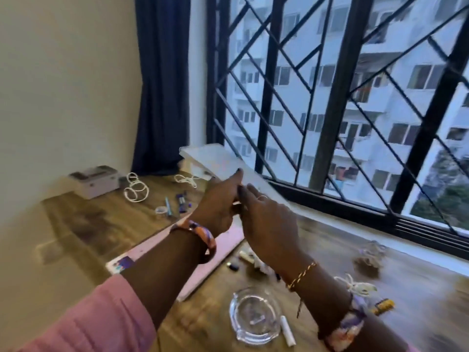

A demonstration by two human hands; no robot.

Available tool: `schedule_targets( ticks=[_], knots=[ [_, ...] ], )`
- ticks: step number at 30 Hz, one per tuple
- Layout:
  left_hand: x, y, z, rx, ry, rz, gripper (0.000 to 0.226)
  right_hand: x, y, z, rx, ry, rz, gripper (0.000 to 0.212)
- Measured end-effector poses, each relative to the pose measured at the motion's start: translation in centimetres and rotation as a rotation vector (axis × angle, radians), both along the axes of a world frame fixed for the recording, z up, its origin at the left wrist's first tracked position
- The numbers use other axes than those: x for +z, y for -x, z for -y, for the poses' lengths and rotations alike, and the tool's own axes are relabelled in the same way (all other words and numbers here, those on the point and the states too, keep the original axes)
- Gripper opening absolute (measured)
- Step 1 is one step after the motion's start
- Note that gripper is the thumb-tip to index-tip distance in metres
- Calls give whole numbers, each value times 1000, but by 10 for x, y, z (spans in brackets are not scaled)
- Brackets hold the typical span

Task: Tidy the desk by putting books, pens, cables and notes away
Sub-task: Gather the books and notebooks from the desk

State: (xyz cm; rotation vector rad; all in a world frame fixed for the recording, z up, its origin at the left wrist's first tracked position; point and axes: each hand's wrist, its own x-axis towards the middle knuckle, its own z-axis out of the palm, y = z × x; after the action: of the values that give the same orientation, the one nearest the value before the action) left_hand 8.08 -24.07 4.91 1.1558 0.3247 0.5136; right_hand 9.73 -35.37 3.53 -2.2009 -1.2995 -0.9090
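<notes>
A white flat book (pixel 218 158), blurred by motion, is held up over the wooden desk (pixel 114 224) towards the window. My left hand (pixel 218 201) grips its near end, thumb up against its side. My right hand (pixel 269 222) is close beside the left, its fingers fairly straight and touching the book's near edge. Under my left forearm a long pink book (pixel 225 241) lies flat. White cables (pixel 135 190) (pixel 186 179) and several pens (pixel 168 208) (pixel 183 200) are scattered at the back of the desk. Another white cable (pixel 360 288) lies at the right.
A white box (pixel 97 181) stands at the back left by the wall. A glass ashtray (pixel 251 317) and a white tube (pixel 288 331) are near me. Small items (pixel 243 259), a crumpled clump (pixel 368 260) and a yellow object (pixel 383 306) lie to the right. The barred window (pixel 330 110) runs along the desk's far side.
</notes>
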Motion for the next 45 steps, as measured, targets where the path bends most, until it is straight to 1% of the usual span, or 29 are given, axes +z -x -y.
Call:
schedule_targets(
  ticks=[1,3,5,6,8,10,12,13,14,15,16,17,18,20,21,22,24,25,27,28,30,31,32,35,37,38,39,42,45],
  knots=[
    [-3,6,-15,42,14,0,33,-1,5,-6,107,12,-56,36],
    [-8,16,-45,36,-15,-1,11,-3,6,-13,252,10,-345,34],
    [-16,23,-77,42,-33,34,22,-8,-5,-26,211,-156,-542,32],
    [-21,29,-95,12,-51,28,22,-8,-12,-34,148,-219,-634,34],
    [-26,37,-120,-173,-116,5,9,-6,-24,-50,104,-275,-911,47],
    [-27,41,-145,-302,-34,58,39,-9,-32,-67,254,-285,-1297,48],
    [-27,36,-174,-300,8,57,45,-12,-32,-93,471,-364,-1620,35],
    [-30,30,-186,-263,-37,8,43,-15,-31,-109,495,-441,-1663,31],
    [-33,23,-197,-222,-141,-88,41,-17,-32,-127,445,-510,-1632,29],
    [-38,16,-205,-157,-276,-207,36,-18,-33,-142,337,-538,-1524,26],
    [-44,10,-214,-65,-385,-292,32,-20,-34,-158,203,-493,-1349,23],
    [-49,6,-220,-2,-397,-304,29,-21,-32,-171,78,-374,-1137,22],
    [-51,1,-224,-15,-343,-266,31,-24,-29,-181,-9,-219,-926,22],
    [-49,-2,-222,-184,-190,-165,41,-31,-17,-193,-115,111,-571,25],
    [-50,-7,-223,-213,-181,-172,46,-33,-10,-199,-125,215,-467,26],
    [-52,-10,-225,-205,-176,-196,44,-35,-5,-205,-86,249,-447,24],
    [-65,-21,-235,-108,-205,-256,14,-37,-1,-210,36,173,-626,18],
    [-72,-26,-241,-88,-223,-272,7,-40,-5,-210,26,77,-687,21],
    [-88,-35,-249,-165,-202,-278,19,-57,-24,-203,-180,-81,-741,17],
    [-93,-38,-251,-210,-183,-278,24,-65,-29,-199,-269,-151,-843,22],
    [-107,-44,-252,-284,-230,-300,29,-86,-35,-193,-297,-322,-1203,22],
    [-116,-49,-253,-305,-270,-326,30,-94,-36,-193,-289,-383,-1343,16],
    [-125,-55,-256,-312,-328,-358,30,-100,-36,-195,-300,-422,-1403,14],
    [-149,-69,-264,-231,-531,-485,15,-115,-40,-202,-367,-420,-1418,27],
    [-157,-71,-269,-192,-753,-576,29,-126,-45,-210,-427,-386,-1392,25],
    [-158,-69,-271,-157,-842,-610,26,-131,-46,-214,-451,-368,-1376,22],
    [-159,-67,-273,-123,-908,-619,21,-137,-50,-216,-469,-339,-1365,27],
    [-161,-64,-276,-54,-1013,-591,15,-150,-59,-224,-503,-182,-1272,41],
    [-164,-63,-280,-50,-1073,-576,12,-142,-59,-229,-520,-65,-1168,35]
  ],
)
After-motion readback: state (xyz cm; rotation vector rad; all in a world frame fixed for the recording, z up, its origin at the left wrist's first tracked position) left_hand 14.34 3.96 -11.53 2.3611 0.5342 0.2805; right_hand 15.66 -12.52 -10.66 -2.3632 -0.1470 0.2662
